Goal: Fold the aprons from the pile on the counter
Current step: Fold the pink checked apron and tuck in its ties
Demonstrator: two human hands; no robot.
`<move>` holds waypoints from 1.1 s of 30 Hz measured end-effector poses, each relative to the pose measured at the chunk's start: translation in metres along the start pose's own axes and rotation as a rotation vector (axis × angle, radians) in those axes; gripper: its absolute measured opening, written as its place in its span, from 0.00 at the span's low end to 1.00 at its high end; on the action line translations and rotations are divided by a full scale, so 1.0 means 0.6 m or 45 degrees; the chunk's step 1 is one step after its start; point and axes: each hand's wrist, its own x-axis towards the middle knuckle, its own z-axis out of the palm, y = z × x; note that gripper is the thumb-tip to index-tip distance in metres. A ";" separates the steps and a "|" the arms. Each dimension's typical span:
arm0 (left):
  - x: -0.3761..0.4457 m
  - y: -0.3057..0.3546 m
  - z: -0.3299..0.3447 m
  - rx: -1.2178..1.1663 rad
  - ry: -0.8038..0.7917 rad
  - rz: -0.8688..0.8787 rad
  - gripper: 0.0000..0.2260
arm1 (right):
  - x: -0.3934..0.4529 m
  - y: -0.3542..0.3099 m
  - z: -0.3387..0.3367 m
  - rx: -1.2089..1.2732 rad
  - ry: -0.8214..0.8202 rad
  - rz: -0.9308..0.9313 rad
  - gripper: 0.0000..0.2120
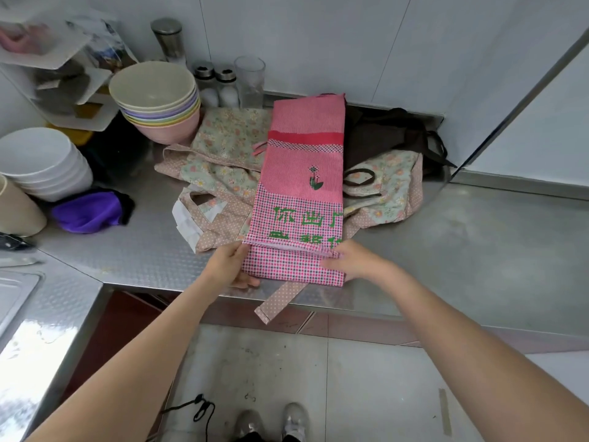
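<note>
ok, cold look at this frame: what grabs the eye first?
The pink apron, folded into a long strip, lies atop the floral aprons mid-counter. The left hand and right hand grip its near checked end, turning it up. Stacked pastel bowls stand behind on the left.

1. Bright, even, diffuse light; shadows are faint
2. Soft glare on the steel counter (462, 250), strongest at near left beside the sink (19, 291)
3. Wide-angle bending curves wall (318, 43) lines and counter edges at the borders
4. The far-left shelf (47, 59) is blurred, the centre stays sharp
</note>
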 end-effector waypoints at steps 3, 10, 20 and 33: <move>0.006 0.007 0.001 0.141 0.018 -0.114 0.17 | 0.000 0.004 0.015 0.381 0.040 0.251 0.11; 0.031 0.026 -0.011 0.664 0.219 0.255 0.04 | 0.019 0.022 0.038 -0.153 0.274 0.199 0.24; 0.052 0.042 -0.023 0.598 0.273 0.325 0.01 | 0.033 0.006 0.053 -0.369 0.358 0.334 0.21; 0.047 0.067 -0.013 0.692 0.172 0.395 0.06 | 0.022 -0.004 0.056 -0.460 0.406 0.370 0.18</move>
